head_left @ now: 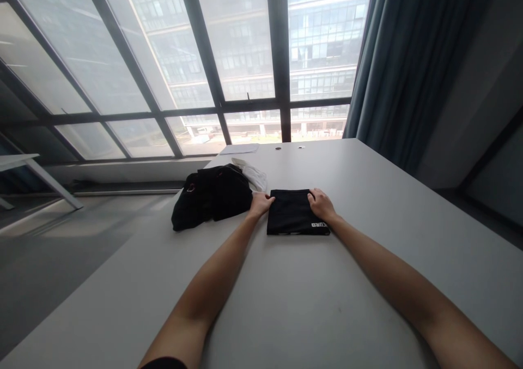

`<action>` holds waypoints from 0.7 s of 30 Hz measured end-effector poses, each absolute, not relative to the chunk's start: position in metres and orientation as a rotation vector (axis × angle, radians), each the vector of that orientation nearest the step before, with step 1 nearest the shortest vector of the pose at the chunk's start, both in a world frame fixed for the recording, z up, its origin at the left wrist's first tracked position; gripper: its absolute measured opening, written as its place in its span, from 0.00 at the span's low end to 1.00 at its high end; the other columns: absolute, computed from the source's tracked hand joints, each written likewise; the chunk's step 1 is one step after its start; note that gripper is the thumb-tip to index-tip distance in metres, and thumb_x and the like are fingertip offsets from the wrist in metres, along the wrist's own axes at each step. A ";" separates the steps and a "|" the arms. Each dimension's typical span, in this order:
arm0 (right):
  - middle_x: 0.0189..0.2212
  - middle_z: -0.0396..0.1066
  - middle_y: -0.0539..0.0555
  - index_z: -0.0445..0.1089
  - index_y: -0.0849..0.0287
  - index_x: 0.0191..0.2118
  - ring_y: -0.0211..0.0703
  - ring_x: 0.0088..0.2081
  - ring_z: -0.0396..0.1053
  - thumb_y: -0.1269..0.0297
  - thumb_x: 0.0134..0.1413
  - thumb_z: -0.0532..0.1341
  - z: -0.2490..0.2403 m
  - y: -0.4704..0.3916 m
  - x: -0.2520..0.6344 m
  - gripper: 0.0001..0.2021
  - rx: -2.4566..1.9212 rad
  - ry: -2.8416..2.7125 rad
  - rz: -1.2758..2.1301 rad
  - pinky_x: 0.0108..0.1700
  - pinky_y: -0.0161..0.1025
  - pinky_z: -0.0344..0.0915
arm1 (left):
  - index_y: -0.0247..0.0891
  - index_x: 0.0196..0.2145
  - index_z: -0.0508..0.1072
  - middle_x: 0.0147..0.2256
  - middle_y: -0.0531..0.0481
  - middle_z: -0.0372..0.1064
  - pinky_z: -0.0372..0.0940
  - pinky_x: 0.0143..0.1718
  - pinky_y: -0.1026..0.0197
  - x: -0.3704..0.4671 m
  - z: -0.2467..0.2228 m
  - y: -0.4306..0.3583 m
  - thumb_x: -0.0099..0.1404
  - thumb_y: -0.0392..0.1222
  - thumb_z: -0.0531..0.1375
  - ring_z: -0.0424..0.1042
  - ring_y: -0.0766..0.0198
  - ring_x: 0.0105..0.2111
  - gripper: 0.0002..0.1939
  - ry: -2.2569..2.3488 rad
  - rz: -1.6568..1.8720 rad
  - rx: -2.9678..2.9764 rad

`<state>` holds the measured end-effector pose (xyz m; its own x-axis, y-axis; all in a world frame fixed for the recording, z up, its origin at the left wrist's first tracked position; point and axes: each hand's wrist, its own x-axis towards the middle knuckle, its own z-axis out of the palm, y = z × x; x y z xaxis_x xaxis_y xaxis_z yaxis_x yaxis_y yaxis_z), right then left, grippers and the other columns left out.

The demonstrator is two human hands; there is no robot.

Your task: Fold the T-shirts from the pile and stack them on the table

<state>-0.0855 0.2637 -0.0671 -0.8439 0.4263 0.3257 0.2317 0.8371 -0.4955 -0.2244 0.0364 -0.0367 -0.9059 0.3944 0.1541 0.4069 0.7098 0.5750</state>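
Note:
A black cloth [292,213], folded into a neat flat rectangle, lies on the white table in front of me. White letters show near its lower right corner, partly cut off by a fold. My left hand [261,201] has its thumb and fingers closed at the upper left edge of the cloth. At the upper right corner, my right hand [321,203] grips the edge with bent fingers, its thumb side over the fabric. Some fingertips of both hands are hidden.
Left of the cloth lies a heap of black fabric [214,194], with a white plastic bag [251,174] behind it. A sheet of paper [240,149] and a small dark disc [278,149] are at the table's far end. Windows and a blue curtain [392,74] stand beyond.

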 end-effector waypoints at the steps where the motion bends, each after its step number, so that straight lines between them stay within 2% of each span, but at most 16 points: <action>1: 0.65 0.63 0.63 0.68 0.62 0.63 0.51 0.67 0.58 0.56 0.70 0.47 -0.067 0.263 -0.085 0.25 -0.492 -2.599 0.615 0.68 0.46 0.53 | 0.35 0.33 0.82 0.34 0.42 0.81 0.68 0.42 0.61 -0.223 -0.036 0.037 0.63 0.43 0.66 0.79 0.53 0.39 0.09 -2.866 -0.995 -0.685; 7: 0.65 0.63 0.62 0.69 0.60 0.62 0.51 0.67 0.57 0.55 0.70 0.47 -0.065 0.263 -0.084 0.25 -0.495 -2.624 0.576 0.67 0.47 0.53 | 0.37 0.42 0.83 0.41 0.45 0.81 0.68 0.43 0.63 -0.211 -0.029 0.041 0.69 0.41 0.59 0.79 0.56 0.42 0.13 -2.737 -1.098 -0.724; 12: 0.65 0.64 0.63 0.69 0.61 0.63 0.52 0.67 0.58 0.56 0.69 0.48 -0.065 0.263 -0.084 0.25 -0.484 -2.632 0.554 0.67 0.47 0.53 | 0.34 0.50 0.80 0.38 0.45 0.82 0.68 0.40 0.64 -0.211 -0.032 0.042 0.68 0.37 0.60 0.80 0.58 0.38 0.15 -2.762 -1.098 -0.652; 17: 0.66 0.62 0.64 0.67 0.63 0.64 0.53 0.67 0.57 0.58 0.67 0.50 -0.067 0.262 -0.084 0.25 -0.481 -2.653 0.514 0.68 0.47 0.51 | 0.32 0.45 0.81 0.37 0.43 0.81 0.68 0.41 0.64 -0.207 -0.031 0.044 0.67 0.37 0.61 0.79 0.60 0.37 0.12 -2.773 -1.010 -0.650; 21: 0.66 0.61 0.63 0.68 0.62 0.63 0.53 0.67 0.56 0.59 0.66 0.52 -0.068 0.262 -0.084 0.25 -0.488 -2.654 0.514 0.68 0.47 0.51 | 0.35 0.45 0.81 0.41 0.41 0.80 0.67 0.47 0.61 -0.199 -0.024 0.044 0.68 0.40 0.61 0.79 0.56 0.42 0.12 -2.741 -0.902 -0.682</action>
<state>-0.0844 0.2622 -0.0680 -0.8624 0.4019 0.3078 0.2579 0.8720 -0.4160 -0.1989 0.0445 -0.0237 -0.8795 0.3683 0.3015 0.4754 0.7115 0.5175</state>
